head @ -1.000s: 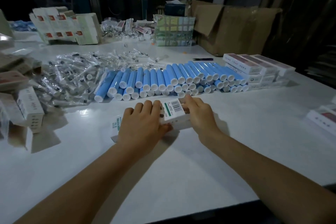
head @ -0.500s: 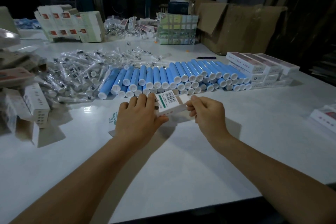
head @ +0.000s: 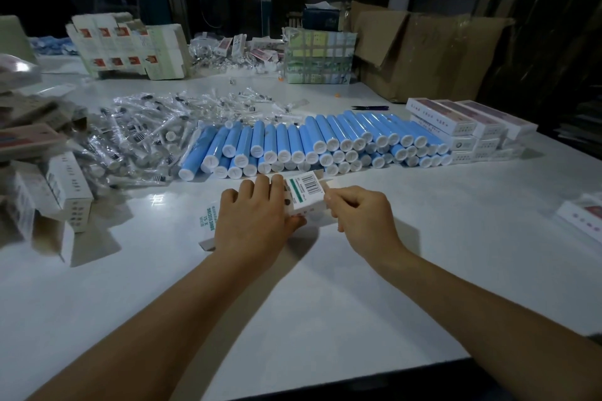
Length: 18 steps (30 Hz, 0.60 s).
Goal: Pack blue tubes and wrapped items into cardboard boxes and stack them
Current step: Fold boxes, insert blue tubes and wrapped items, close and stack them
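**Both hands on a small white box at the packing table**

Far left on the white table (head: 325, 319), a heap of small white cardboard boxes (head: 70, 195) lies loose, some with end flaps open. Just right of them spreads a pile of clear-wrapped items (head: 136, 137), barcodes showing through the plastic. Next comes a long row of blue tubes (head: 293, 143), stacked two deep, white caps facing the person.

In front of the tubes, the left hand (head: 254, 218) grips a small white box (head: 306, 194) with a green stripe and a barcode, fingers curled over its top and thumb underneath. A printed strip of the box or a leaflet (head: 208, 225) pokes out below the wrist; I cannot tell which. The right hand (head: 361, 215) pinches the box's right end, fingers curled in; the flap there is hard to make out.

Further right, closed white boxes with pinkish tops (head: 469, 124) sit stacked beside the tubes. Behind them stands a big brown carton (head: 423, 52), and one more white box (head: 583, 215) lies at the right edge.
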Each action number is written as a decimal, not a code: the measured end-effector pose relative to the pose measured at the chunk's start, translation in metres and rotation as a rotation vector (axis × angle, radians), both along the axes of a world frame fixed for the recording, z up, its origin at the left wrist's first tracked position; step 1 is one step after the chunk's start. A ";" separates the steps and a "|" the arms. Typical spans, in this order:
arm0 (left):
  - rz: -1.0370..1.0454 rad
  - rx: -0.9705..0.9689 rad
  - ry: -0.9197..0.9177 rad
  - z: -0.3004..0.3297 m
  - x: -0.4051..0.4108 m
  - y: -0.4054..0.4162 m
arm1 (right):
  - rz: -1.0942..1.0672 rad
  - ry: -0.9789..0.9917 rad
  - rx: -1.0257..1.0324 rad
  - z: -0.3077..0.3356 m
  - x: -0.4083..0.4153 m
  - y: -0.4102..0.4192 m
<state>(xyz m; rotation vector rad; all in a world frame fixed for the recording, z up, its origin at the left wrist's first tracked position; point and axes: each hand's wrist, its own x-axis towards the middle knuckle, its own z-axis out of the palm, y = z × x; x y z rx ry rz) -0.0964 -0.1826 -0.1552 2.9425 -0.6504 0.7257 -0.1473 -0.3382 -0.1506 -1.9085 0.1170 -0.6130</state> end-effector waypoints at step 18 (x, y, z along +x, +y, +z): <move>-0.091 0.052 -0.011 0.003 -0.008 -0.001 | -0.015 0.129 0.022 -0.001 0.010 -0.004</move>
